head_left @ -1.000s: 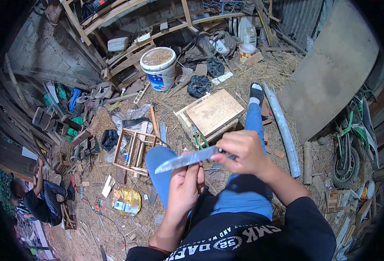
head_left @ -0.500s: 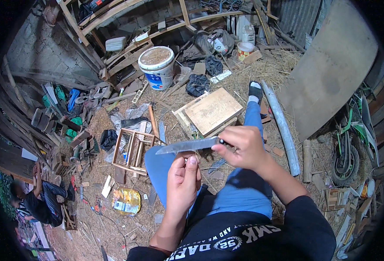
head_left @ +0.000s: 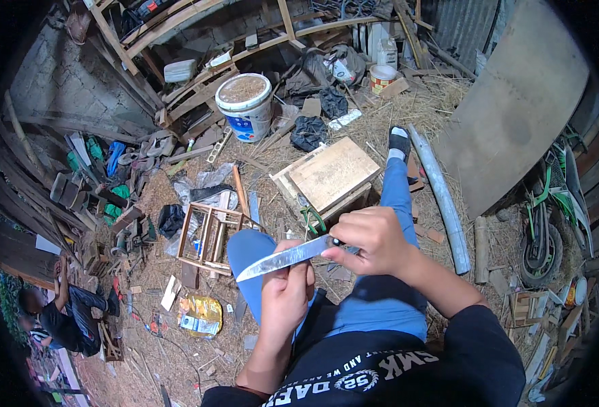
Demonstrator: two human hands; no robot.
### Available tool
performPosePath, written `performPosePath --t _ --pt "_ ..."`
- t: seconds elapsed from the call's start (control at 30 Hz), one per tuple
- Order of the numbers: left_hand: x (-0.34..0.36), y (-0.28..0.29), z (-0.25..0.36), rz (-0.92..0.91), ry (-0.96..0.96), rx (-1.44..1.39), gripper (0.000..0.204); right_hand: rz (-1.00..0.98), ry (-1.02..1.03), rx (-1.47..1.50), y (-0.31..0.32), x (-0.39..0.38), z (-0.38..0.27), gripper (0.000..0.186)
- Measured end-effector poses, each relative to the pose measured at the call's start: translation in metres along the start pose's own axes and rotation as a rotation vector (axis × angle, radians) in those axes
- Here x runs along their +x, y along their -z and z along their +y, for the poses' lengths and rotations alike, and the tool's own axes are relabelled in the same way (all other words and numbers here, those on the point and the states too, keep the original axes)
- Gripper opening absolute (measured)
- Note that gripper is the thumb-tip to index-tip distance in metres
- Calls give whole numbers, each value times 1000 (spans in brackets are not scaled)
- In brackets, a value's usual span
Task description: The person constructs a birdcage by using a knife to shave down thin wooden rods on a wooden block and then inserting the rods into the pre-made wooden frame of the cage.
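My right hand [head_left: 374,241] grips the handle of a long knife [head_left: 282,259], its bright blade pointing left across my lap. My left hand [head_left: 286,295] is closed just under the middle of the blade, fingers curled around something too small to make out, touching the blade's underside. Both hands hover above my knees in blue jeans [head_left: 388,298], with my right leg stretched out over the straw.
A flat wooden box [head_left: 330,175] lies ahead, a small wooden frame [head_left: 208,234] to its left, and a white bucket [head_left: 245,107] farther back. A grey pipe [head_left: 442,197] and a large board [head_left: 516,115] lie right. Another person [head_left: 59,319] crouches at the far left.
The knife has slid a little to the left and downward across my left hand; both hands stay together over my lap.
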State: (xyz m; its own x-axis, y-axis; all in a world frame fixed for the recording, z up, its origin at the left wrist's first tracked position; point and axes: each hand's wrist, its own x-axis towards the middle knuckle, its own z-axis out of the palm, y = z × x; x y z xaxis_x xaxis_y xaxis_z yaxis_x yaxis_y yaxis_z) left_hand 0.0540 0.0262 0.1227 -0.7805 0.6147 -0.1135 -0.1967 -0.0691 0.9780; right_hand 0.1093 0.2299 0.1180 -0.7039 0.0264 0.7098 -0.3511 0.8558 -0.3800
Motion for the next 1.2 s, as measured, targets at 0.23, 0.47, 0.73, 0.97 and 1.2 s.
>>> performPosePath --t 0.23,0.47,0.73,0.97,1.2 --pt "-7 -5 7 37 17 -32 18 -17 28 0 -5 -1 0 36" --pt "-4 2 2 9 22 11 19 -36 42 5 -7 0 2 35" --pt "3 1 10 -13 -7 -73 21 161 -251 -70 -15 8 21 35" --pt "-1 0 5 -17 21 -76 17 33 7 41 -9 -1 -2 37" --pt "-2 0 4 -40 37 -97 11 8 14 25 -5 1 0 37"
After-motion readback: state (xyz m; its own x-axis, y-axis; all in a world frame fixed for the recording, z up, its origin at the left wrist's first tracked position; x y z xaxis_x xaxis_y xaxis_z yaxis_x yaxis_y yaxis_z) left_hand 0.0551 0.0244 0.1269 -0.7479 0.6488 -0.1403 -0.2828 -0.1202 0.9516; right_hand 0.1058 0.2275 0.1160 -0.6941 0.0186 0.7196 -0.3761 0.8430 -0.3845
